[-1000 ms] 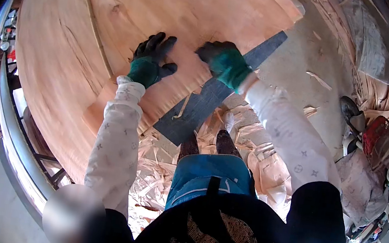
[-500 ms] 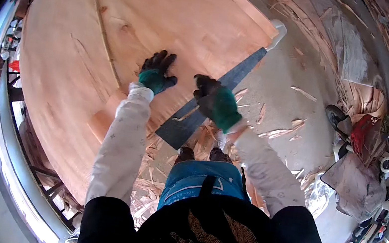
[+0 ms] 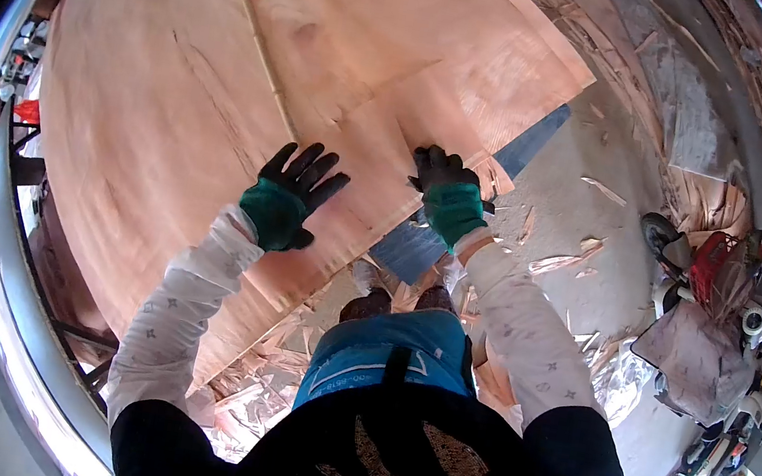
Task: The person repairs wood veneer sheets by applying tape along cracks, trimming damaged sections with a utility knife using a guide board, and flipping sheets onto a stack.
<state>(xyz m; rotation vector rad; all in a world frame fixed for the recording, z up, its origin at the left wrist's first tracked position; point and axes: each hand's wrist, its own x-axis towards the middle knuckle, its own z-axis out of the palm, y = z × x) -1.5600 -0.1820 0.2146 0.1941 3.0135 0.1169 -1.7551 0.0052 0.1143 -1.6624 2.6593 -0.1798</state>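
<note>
A large thin sheet of reddish wood veneer [image 3: 169, 137] spreads in front of me, with a dark crack and a narrow pale strip running along it. My left hand [image 3: 283, 199], in a black and green glove, rests on the sheet with fingers spread. Near the sheet's edge is my right hand [image 3: 451, 197], gloved the same way, its fingers stretched forward over the veneer and apart from each other. A dark grey flat strip [image 3: 411, 250] shows beneath the sheet's near edge, and its far end [image 3: 531, 142] pokes out at the right.
Torn veneer scraps [image 3: 265, 388] litter the floor around my feet. To the right stands a scooter [image 3: 715, 278] with a grey cover [image 3: 689, 353]. More veneer pieces [image 3: 706, 203] are heaped behind it. A pale rail [image 3: 6, 310] curves along the left.
The veneer's near edge now covers much of the dark strip. My left hand has spread its fingers wider. My right hand has moved from above the strip onto the sheet's edge, its fingers uncurled.
</note>
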